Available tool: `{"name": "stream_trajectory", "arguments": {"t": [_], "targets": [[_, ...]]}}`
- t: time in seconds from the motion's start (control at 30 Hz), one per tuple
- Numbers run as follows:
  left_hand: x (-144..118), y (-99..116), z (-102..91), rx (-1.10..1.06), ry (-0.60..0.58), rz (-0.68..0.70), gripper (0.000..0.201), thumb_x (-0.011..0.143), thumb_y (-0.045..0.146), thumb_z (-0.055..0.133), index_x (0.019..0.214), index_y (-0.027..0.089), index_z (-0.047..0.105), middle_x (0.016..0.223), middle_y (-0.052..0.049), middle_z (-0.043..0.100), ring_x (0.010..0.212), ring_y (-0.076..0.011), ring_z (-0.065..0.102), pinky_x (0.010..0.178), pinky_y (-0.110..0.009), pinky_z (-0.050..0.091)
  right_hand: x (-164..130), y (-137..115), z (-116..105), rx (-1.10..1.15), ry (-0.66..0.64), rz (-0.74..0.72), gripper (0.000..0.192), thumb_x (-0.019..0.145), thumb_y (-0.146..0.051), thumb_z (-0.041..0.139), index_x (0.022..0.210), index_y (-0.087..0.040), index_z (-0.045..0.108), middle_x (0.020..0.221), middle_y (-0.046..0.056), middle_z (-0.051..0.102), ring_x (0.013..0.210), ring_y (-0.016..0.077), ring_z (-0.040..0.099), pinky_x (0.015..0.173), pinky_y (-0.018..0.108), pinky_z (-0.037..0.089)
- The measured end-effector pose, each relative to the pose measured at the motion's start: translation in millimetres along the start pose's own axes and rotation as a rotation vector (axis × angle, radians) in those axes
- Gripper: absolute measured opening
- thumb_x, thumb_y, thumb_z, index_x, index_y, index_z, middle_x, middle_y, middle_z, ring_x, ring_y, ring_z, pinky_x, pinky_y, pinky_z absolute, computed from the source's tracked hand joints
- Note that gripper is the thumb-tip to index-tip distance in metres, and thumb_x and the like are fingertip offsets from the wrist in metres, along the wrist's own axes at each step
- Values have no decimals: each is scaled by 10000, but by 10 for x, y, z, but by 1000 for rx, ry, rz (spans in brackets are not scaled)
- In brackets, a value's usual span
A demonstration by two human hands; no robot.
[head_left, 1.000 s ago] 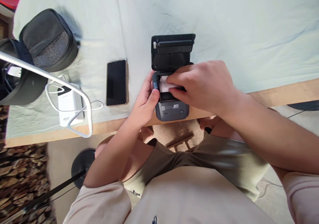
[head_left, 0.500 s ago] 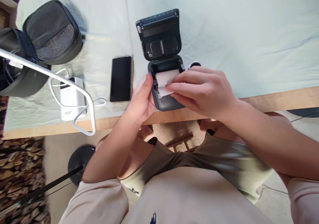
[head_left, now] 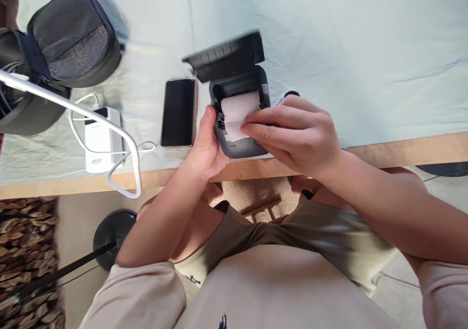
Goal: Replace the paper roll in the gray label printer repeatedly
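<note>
A small dark grey label printer [head_left: 239, 149] sits near the table's front edge, its hinged lid [head_left: 230, 56] raised and blurred by motion. Inside its bay lies a white paper roll [head_left: 239, 109], with the loose end drawn toward the front. My left hand [head_left: 210, 148] is wrapped round the printer's left side, thumb up along the wall. From the right, my right hand [head_left: 298, 131] reaches over the bay, its fingertips closed on the paper's free end. Those fingers cover the right side of the roll.
A smartphone [head_left: 179, 113] lies left of the printer. Farther left are a white power bank [head_left: 103, 144] with a cable, a white metal tube [head_left: 84, 113] crossing above it, and an open black case [head_left: 78, 41]. Behind my right hand a white round-ended object [head_left: 290, 95] partly shows.
The printer's lid has swung partway down toward its body. The printer has shifted slightly left and tilted, with my left hand still round it. My right fingers remain on the paper.
</note>
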State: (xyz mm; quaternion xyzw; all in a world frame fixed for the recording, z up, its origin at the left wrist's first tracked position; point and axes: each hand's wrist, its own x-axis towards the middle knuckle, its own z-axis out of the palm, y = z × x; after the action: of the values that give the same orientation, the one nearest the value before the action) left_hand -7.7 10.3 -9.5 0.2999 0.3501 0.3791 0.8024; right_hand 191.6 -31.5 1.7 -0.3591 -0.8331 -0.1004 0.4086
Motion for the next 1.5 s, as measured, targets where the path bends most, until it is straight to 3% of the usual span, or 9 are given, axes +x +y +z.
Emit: {"name": "stream_trajectory", "arguments": {"t": [0.07,0.17,0.47,0.67,0.93,1.1,1.27,1.4,1.5], "targets": [[-17,-14,-12,1,-56,49,389,967,531,780,1169,206,712,1210,-60,814,1412,-321,697,1132,-385,636,-24,-20,17,0,25,16,273,1112,-175,570,1163,-293,811,1088,-38,859,836,132,678,723,313,550],[-29,-31,-40,34,-94,65,653,729,432,1016,1246,226,674,1127,-35,803,1217,-326,787,960,-368,684,-65,-47,54,0,75,77,248,1082,-170,625,1156,-322,807,1068,-64,864,819,130,655,682,314,508],[-40,-11,-35,67,-53,43,623,754,267,974,1269,236,626,962,17,756,787,-165,745,634,-249,600,18,-18,-23,189,95,63,113,1074,-235,660,1036,-262,763,1015,-28,851,817,125,698,742,308,573],[-46,-16,7,126,-53,70,634,710,220,942,1265,253,636,1008,10,765,985,-264,807,784,-321,633,62,78,-121,74,65,186,194,1018,-266,741,1204,-218,710,1179,93,774,1086,232,745,970,415,641],[-88,-19,19,201,-67,54,748,690,165,916,1382,263,650,1233,-66,800,1346,-390,718,1105,-458,592,83,127,-206,73,-53,347,147,1042,-346,664,1173,-302,714,1214,86,781,1139,292,752,971,499,651],[-86,-19,13,265,4,71,831,669,183,944,1435,269,632,1078,-41,774,1224,-374,761,1117,-515,587,36,138,-182,130,-60,312,152,996,-270,691,1145,-287,715,1294,96,755,1152,280,751,914,465,665],[-109,-28,-21,277,-15,75,849,653,191,974,1424,291,633,1154,-41,769,1262,-355,748,1137,-495,594,14,183,-182,179,-9,264,244,1014,-307,690,1252,-257,670,1281,116,730,1180,267,740,926,442,668],[-130,-61,-53,171,-106,106,811,716,430,1018,1408,246,638,1290,-103,775,1425,-402,674,1167,-491,603,38,113,-234,251,-147,318,476,1022,-350,707,1466,-237,578,1477,168,664,1345,295,682,988,446,667],[-143,-86,-53,163,-53,115,885,680,615,1029,1395,236,672,1330,-116,777,1528,-419,589,1179,-450,605,62,-19,-259,313,-248,420,559,1002,-337,712,1531,-292,538,1538,163,627,1403,337,642,970,477,677]]}}
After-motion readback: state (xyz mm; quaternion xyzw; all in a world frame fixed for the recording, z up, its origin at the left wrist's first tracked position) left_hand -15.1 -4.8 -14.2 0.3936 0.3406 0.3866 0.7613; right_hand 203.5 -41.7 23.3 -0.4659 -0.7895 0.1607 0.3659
